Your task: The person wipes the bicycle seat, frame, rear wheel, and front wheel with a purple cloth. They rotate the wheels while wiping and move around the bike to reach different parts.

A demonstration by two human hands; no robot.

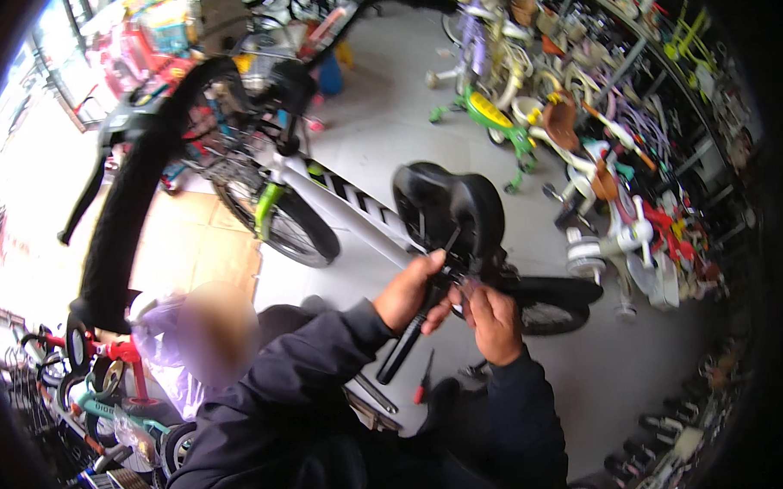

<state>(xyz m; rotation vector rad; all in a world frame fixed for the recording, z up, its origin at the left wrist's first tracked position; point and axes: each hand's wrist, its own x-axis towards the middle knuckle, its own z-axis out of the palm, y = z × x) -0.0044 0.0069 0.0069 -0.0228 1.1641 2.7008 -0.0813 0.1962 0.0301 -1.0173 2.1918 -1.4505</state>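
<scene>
A black bicycle saddle (485, 207) is tilted up on edge in front of me, its underside partly showing. A black seat post (401, 352) runs from beneath it toward the lower left. My left hand (408, 289) is closed around the post near the clamp below the saddle. Close beside it, the fingers of my right hand (495, 323) are pinched together at the clamp; what they hold is hidden. Behind the saddle stands a bicycle with a white frame (352, 220), a green front fork (268, 210) and black tyres.
The handlebar's black grip (124, 228) and brake lever reach close on my left. A red-handled screwdriver (422, 388) lies on the grey floor below my hands. Cardboard (206, 247) covers floor at left. Children's bikes and a green ride-on (495, 120) crowd the right; more bikes stand lower left.
</scene>
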